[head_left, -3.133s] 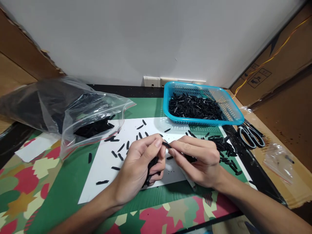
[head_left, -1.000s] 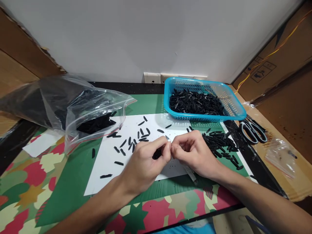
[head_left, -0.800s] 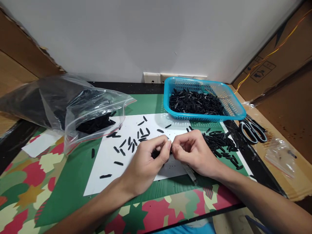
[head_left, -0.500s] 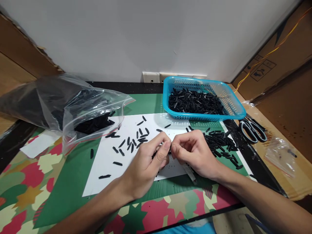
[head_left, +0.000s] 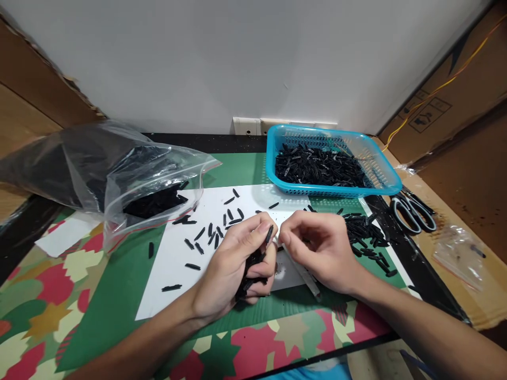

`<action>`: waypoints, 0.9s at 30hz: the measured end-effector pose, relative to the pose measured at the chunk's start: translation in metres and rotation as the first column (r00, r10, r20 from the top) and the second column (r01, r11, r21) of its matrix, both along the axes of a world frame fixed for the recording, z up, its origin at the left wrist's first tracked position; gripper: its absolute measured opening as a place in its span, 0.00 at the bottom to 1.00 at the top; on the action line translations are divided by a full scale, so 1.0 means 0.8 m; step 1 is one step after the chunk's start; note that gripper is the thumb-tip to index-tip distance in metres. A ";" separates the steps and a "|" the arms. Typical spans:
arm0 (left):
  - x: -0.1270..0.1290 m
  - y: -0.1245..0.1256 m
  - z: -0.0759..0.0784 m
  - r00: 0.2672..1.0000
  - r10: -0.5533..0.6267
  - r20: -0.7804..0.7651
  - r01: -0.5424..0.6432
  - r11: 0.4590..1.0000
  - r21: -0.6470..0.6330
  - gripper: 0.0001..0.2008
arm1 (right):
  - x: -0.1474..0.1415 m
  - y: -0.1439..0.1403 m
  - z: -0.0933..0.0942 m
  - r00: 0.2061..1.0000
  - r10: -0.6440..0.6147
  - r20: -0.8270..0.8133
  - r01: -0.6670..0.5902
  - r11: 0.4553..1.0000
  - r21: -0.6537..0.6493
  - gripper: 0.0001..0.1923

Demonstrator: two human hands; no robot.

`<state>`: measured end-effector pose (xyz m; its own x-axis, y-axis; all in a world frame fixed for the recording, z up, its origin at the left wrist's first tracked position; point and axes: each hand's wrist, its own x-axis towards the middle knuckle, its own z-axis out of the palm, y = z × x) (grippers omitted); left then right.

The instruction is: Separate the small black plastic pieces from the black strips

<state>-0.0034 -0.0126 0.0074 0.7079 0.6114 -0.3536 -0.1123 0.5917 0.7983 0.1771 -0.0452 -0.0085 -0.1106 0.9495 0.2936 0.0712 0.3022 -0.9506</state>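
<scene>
My left hand is closed around a bunch of small black strips. One black strip stands out between its thumb and index finger. Close beside it, my right hand has its thumb and index finger pinched together; what they hold, if anything, is too small to make out. Under the right hand a narrow whitish stick-like thing lies slanted, its upper end near the fingers. Loose black strips are scattered over the white sheet left of my hands.
Right of my hands lies a pile of black strips. Behind stands a blue basket holding many more. An open zip bag of black pieces lies at the left. Scissors and a small plastic bag rest at the right.
My left hand has turned, bringing the bunch of black strips and the pinched one into sight. My right fingertips have drawn slightly right, away from the left ones.
</scene>
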 end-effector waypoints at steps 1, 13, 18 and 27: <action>0.000 0.000 0.001 1.000 -0.002 0.004 0.002 1.000 -0.023 0.17 | 0.000 -0.001 -0.001 0.998 -0.047 0.046 0.043 0.995 0.086 0.03; -0.003 -0.006 -0.001 0.996 -0.060 0.068 0.068 0.992 -0.111 0.16 | 0.008 0.005 0.003 0.979 -0.139 0.151 0.062 0.901 0.430 0.08; -0.002 -0.008 -0.005 0.999 -0.038 0.031 0.042 0.990 -0.133 0.17 | 0.009 0.003 0.004 0.952 -0.167 0.257 0.020 0.870 0.493 0.09; 0.002 -0.020 -0.012 0.996 0.050 -0.070 -0.060 0.988 -0.144 0.22 | 0.006 0.004 -0.020 0.909 -0.248 0.335 -0.016 0.781 0.624 0.12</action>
<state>-0.0020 -0.0284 -0.0019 0.6466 0.5873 -0.4868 -0.0975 0.6965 0.7109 0.1822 -0.0420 -0.0248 -0.2380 0.6014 0.7626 0.4557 0.7626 -0.4592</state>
